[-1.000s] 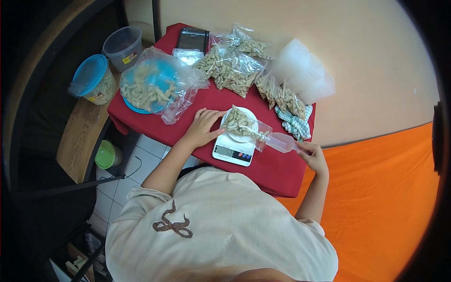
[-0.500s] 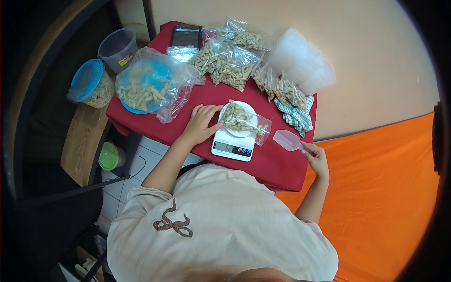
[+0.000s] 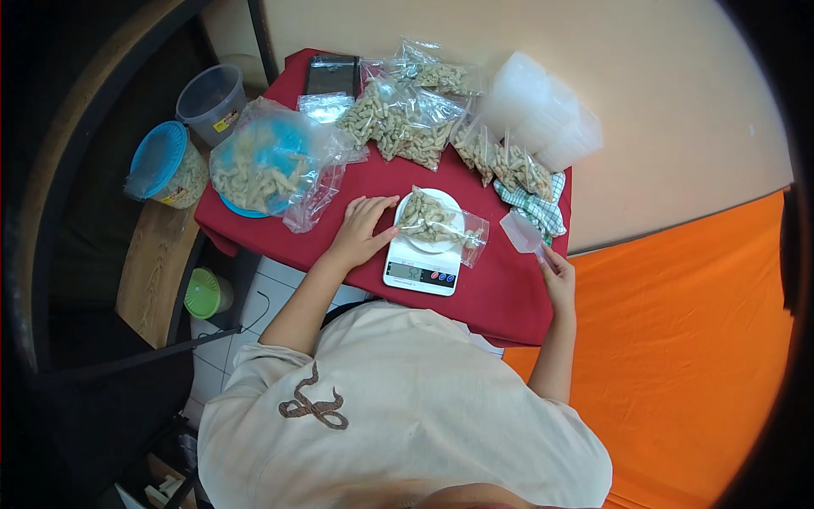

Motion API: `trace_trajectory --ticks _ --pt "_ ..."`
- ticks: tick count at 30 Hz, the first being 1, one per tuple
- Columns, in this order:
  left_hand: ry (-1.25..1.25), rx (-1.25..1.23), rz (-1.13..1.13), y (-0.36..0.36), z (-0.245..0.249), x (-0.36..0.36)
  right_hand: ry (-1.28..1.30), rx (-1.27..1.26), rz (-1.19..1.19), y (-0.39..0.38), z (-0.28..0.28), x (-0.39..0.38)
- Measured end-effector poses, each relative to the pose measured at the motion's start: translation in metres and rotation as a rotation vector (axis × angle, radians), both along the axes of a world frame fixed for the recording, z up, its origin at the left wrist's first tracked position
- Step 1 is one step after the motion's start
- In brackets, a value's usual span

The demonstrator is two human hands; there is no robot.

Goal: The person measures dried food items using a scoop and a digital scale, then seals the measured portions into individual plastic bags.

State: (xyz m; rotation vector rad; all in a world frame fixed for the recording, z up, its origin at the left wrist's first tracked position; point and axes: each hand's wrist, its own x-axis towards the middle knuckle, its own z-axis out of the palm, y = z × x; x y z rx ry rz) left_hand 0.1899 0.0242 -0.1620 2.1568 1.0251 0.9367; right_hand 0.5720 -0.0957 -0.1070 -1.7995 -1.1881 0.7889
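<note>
A white digital kitchen scale (image 3: 420, 270) stands near the front of the table, its display lit; the digits look like 52. On its round pan lies a clear plastic bag (image 3: 431, 219) with pale stick-shaped snacks inside, its open end hanging over the right side. My left hand (image 3: 365, 227) rests at the scale's left edge, fingers stretched and apart, holding nothing. Over at the table's right edge, my right hand (image 3: 557, 276) is closed around the handle of a clear plastic scoop (image 3: 523, 234). The scoop's bowl looks bare.
A large open bag of snacks (image 3: 254, 174) lies on a blue plate at the left. Filled bags (image 3: 394, 127) line the back, beside stacked clear containers (image 3: 530, 102). A checkered cloth (image 3: 543, 204) lies at the right. Lidded tubs (image 3: 157, 161) stand left of the red-covered table (image 3: 356, 273).
My right hand has shifted slightly left with the scoop, and the scoop's bowl now points more toward the back. My left hand stays beside the scale. The view has moved a little.
</note>
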Motion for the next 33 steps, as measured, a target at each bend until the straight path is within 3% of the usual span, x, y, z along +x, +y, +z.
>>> trace_trajectory --ticks 3,5,7,11,14,17,22,26,29,31,33 --pt "-0.006 -0.013 -0.003 0.000 0.001 -0.001 -0.049 0.123 0.034 0.002 -0.020 -0.009" --pt "-0.005 -0.003 -0.008 0.000 0.001 -0.001 -0.929 0.019 -0.120 0.001 -0.015 -0.044" --pt "-0.002 0.014 -0.014 0.001 0.001 -0.001 -0.825 -0.003 -0.130 0.005 -0.013 -0.064" --pt "-0.006 0.010 -0.024 0.001 -0.002 -0.001 -0.834 0.240 -0.010 0.026 -0.008 -0.086" --pt "-0.005 0.024 -0.006 0.002 -0.005 -0.001 -0.758 0.489 0.215 0.052 -0.005 -0.083" --pt "-0.055 0.015 -0.006 0.002 -0.005 -0.001 -0.693 0.549 0.347 0.068 -0.007 -0.077" --pt "-0.146 0.129 0.027 -0.002 -0.001 0.001 -0.654 0.662 0.371 0.080 0.001 -0.085" --pt "-0.227 0.220 0.050 -0.004 -0.002 0.000 -0.468 0.730 0.482 0.090 0.032 -0.105" --pt "-0.313 0.186 0.042 -0.005 -0.004 -0.001 -0.427 0.808 0.537 0.099 0.056 -0.127" --pt "-0.338 0.159 0.051 -0.008 -0.004 0.000 -0.200 0.770 0.525 0.101 0.065 -0.142" --pt "-0.417 0.095 0.089 -0.016 0.000 0.006 -0.132 0.848 0.429 0.092 0.075 -0.158"
